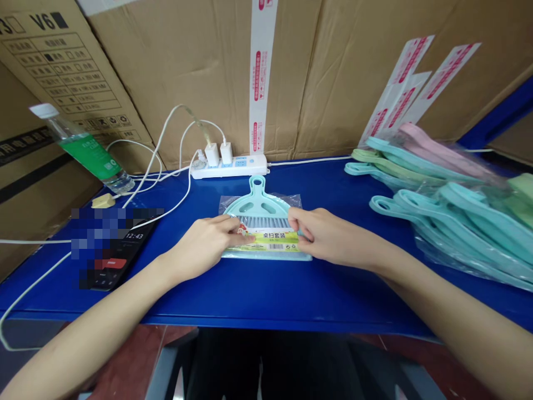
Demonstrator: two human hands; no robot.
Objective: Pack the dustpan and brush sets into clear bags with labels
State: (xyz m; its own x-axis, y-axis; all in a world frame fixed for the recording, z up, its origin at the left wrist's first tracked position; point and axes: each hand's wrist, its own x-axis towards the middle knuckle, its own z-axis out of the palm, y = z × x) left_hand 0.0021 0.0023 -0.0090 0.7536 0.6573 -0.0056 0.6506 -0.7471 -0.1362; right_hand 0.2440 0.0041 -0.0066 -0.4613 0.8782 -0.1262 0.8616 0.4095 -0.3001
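A light blue dustpan and brush set (257,197) lies flat on the blue table in a clear plastic bag, its looped handle pointing away from me. Grey bristles show above a yellow and white label (275,239) with printed characters and a barcode. My left hand (206,244) is closed at the bag's left side, fingers curled and thumb laid over the label. On the opposite side, my right hand (327,236) pinches the bag's edge beside the label, between thumb and curled fingers.
Several bagged dustpan sets (462,222) in blue, green and pink are piled at the right. A power strip (233,166) with white cables sits against the cardboard boxes (200,61). Leftward are a water bottle (89,155) and a phone (125,250).
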